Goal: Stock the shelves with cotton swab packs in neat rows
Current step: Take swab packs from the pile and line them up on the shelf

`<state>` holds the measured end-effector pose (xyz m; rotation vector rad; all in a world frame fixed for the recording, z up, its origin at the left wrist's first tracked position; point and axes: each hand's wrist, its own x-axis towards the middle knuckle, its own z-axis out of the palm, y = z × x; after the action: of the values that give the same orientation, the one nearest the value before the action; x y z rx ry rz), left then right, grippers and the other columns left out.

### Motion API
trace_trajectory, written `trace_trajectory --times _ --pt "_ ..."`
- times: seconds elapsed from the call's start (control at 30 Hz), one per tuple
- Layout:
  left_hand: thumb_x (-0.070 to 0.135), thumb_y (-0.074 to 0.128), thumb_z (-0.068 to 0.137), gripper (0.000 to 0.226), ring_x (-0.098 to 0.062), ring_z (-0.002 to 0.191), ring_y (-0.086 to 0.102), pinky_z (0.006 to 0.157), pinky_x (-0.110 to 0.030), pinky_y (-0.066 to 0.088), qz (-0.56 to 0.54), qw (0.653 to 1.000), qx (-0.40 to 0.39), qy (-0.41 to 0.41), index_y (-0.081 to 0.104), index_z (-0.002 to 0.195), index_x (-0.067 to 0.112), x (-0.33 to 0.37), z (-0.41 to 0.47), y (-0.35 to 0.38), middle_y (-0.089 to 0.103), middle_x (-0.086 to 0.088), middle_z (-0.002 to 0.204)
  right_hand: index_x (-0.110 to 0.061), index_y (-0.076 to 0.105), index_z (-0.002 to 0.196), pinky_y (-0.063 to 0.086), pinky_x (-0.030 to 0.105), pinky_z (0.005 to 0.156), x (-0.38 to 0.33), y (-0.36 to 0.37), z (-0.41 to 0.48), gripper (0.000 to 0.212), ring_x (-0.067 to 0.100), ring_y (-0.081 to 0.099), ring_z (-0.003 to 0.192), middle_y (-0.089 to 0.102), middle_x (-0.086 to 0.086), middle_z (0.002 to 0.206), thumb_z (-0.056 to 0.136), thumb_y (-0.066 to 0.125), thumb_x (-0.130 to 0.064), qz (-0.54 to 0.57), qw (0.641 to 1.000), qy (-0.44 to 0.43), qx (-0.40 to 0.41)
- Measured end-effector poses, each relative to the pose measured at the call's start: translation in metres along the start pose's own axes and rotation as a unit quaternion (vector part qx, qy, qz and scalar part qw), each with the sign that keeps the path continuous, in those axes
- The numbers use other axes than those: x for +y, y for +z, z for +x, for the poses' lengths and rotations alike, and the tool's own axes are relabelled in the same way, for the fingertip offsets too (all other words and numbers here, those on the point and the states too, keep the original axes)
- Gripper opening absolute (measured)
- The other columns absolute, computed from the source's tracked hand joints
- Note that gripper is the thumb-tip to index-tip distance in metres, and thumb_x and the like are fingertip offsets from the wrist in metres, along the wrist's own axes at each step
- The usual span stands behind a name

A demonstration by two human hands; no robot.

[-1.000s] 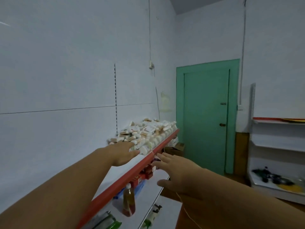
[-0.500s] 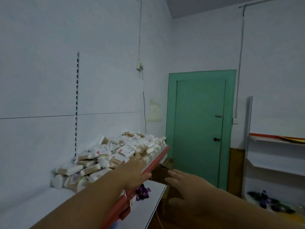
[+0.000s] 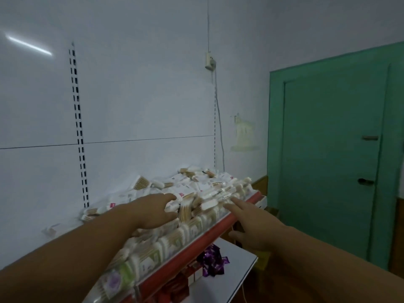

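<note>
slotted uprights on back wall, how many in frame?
2. One upright by the cotton swab packs, left end; another at their far end, beside the cable. More may be off-frame.

A white panelled wall (image 3: 142, 84) is seen, fitted with a slotted upright (image 3: 78, 127). A green door (image 3: 328, 149) is set at right.

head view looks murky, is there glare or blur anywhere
Head view: dim, flat light overall; a bright glare streak on the white back panel at upper left; the slotted upright leans from wide-angle distortion; the cotton swab packs look soft, labels unreadable.
</note>
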<state>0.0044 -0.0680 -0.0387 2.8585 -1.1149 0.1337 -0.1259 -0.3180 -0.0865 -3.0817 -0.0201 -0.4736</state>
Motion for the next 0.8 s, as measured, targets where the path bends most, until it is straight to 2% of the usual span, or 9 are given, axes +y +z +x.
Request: trace_trajectory --times 0.13,0.2,0.3,0.4,0.5,0.57,0.63,0.7,0.8 --pt "0.049 0.048 0.093 0.057 -0.015 0.137 0.036 0.110 -0.035 0.034 0.036 0.999 0.022 -0.028 0.035 0.145 0.029 -0.001 0.021 0.011 0.039 0.004 0.151 -0.037 0.006 0.149 0.024 0.039 0.113 0.027 0.024 0.044 0.084 0.022 0.014 0.145 -0.002 -0.004 0.160 0.087 0.060 -0.047 0.059 0.998 -0.007 0.034" --pt "0.045 0.049 0.094 0.054 -0.015 0.135 0.039 0.107 -0.032 0.036 0.054 0.996 0.059 -0.044 0.037 0.144 0.029 -0.005 0.037 0.008 0.041 0.004 0.150 -0.039 0.002 0.149 0.029 0.038 0.110 0.035 0.032 0.070 0.091 0.023 0.017 0.144 -0.005 -0.008 0.160 0.084 0.065 -0.044 0.083 0.995 -0.015 0.052" --pt "0.048 0.052 0.093 0.059 -0.017 0.134 0.041 0.106 -0.030 0.035 0.021 0.994 0.082 -0.066 0.036 0.145 0.027 -0.012 0.072 0.003 0.041 0.003 0.149 -0.043 0.000 0.147 0.029 0.038 0.110 0.044 0.042 0.108 0.098 0.018 0.014 0.144 -0.007 -0.012 0.159 0.079 0.070 -0.046 0.089 0.993 -0.048 0.058" --pt "0.059 0.053 0.089 0.073 -0.021 0.136 0.038 0.109 -0.034 0.034 0.012 0.996 0.029 -0.081 0.031 0.148 0.022 -0.018 0.109 0.007 0.036 -0.002 0.152 -0.036 0.020 0.145 0.026 0.031 0.112 0.046 0.053 0.132 0.084 0.013 0.017 0.141 0.010 -0.011 0.156 0.077 0.069 -0.048 0.059 0.991 -0.107 0.054" --pt "0.064 0.057 0.083 0.080 -0.022 0.131 0.042 0.105 -0.033 0.037 0.038 0.995 -0.033 -0.083 0.036 0.145 0.018 -0.025 0.141 0.008 0.041 -0.004 0.148 -0.031 0.039 0.130 0.037 0.022 0.100 0.055 0.053 0.150 0.062 0.005 0.036 0.122 0.036 -0.013 0.135 0.078 0.069 -0.045 0.062 0.983 -0.164 0.045" --pt "0.066 0.063 0.077 0.080 -0.020 0.122 0.048 0.099 -0.031 0.041 0.040 0.995 -0.058 -0.074 0.045 0.138 0.017 -0.032 0.157 0.006 0.049 -0.002 0.138 -0.035 0.039 0.125 0.041 0.019 0.088 0.061 0.049 0.159 0.055 0.001 0.044 0.109 0.043 -0.016 0.124 0.080 0.068 -0.047 0.094 0.981 -0.169 0.018" --pt "0.068 0.068 0.070 0.085 -0.018 0.119 0.048 0.093 -0.027 0.041 0.030 0.995 -0.062 -0.068 0.047 0.136 0.019 -0.041 0.170 0.004 0.050 0.001 0.135 -0.039 0.038 0.124 0.039 0.010 0.080 0.069 0.049 0.168 0.056 -0.004 0.046 0.101 0.048 -0.020 0.117 0.079 0.067 -0.053 0.128 0.979 -0.161 0.011" --pt "0.071 0.071 0.063 0.087 -0.016 0.113 0.049 0.093 -0.028 0.042 0.022 0.996 -0.055 -0.073 0.049 0.133 0.023 -0.047 0.178 0.006 0.052 0.004 0.128 -0.044 0.036 0.120 0.038 0.005 0.076 0.076 0.049 0.177 0.056 -0.007 0.048 0.097 0.050 -0.026 0.111 0.076 0.067 -0.060 0.164 0.975 -0.148 0.013" --pt "0.070 0.073 0.061 0.068 -0.011 0.095 0.051 0.082 -0.029 0.046 -0.001 0.997 -0.025 -0.078 0.056 0.111 0.029 -0.055 0.186 0.012 0.056 0.010 0.105 -0.050 0.031 0.115 0.042 0.010 0.077 0.082 0.049 0.193 0.055 -0.006 0.052 0.093 0.052 -0.027 0.106 0.075 0.067 -0.061 0.194 0.971 -0.136 0.023"
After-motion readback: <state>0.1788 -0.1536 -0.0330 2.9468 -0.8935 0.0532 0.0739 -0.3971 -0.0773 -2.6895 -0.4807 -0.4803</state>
